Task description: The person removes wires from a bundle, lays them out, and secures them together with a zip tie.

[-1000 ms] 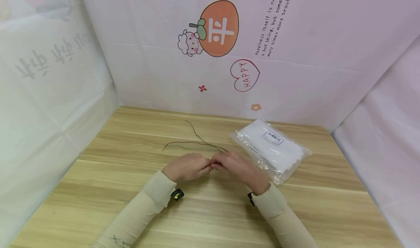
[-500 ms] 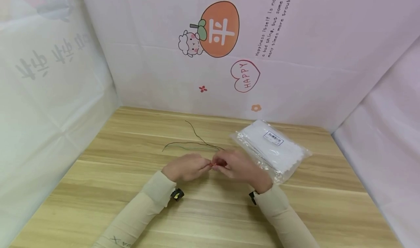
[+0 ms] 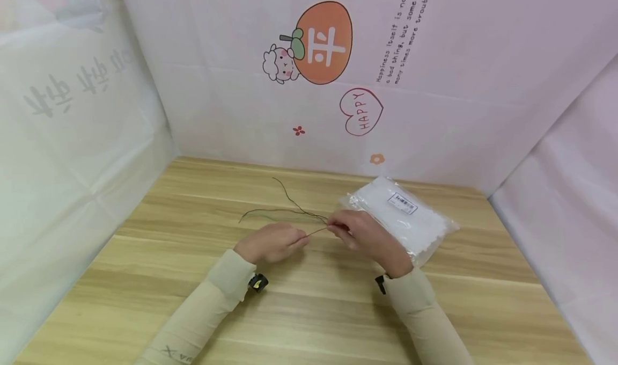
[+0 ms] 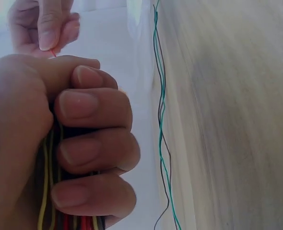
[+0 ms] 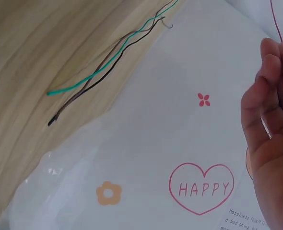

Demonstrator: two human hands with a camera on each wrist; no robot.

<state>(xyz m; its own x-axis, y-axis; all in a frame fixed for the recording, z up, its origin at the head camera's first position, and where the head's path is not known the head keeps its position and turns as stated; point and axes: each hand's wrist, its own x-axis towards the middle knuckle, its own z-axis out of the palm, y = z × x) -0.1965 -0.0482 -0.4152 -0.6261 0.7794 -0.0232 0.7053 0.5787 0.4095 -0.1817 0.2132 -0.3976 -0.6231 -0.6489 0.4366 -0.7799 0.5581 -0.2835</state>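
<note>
My left hand (image 3: 272, 242) curls its fingers round a bundle of thin wires (image 4: 45, 191), yellow, dark and red, best seen in the left wrist view. A single red wire (image 3: 317, 232) runs up from that hand to my right hand (image 3: 369, 239), which pinches it between thumb and fingertips. In the head view it spans the short gap between the hands. Just beyond them, loose wires lie on the table: a teal wire (image 5: 94, 75), a black wire (image 5: 113, 61) and a brown wire (image 5: 116, 44), partly crossing one another. Much of the held bundle is hidden by the fingers.
A clear plastic bag (image 3: 417, 228) with white contents and a barcode label lies beside and behind my right hand. The wood-grain table (image 3: 309, 311) ends at a printed white cloth (image 3: 232, 107) at the back, with cloth on both sides too.
The hands were close together and have moved apart. My right hand has shifted right and away from me, drawing out a visible length of red wire. The loose wires and bag stay put.
</note>
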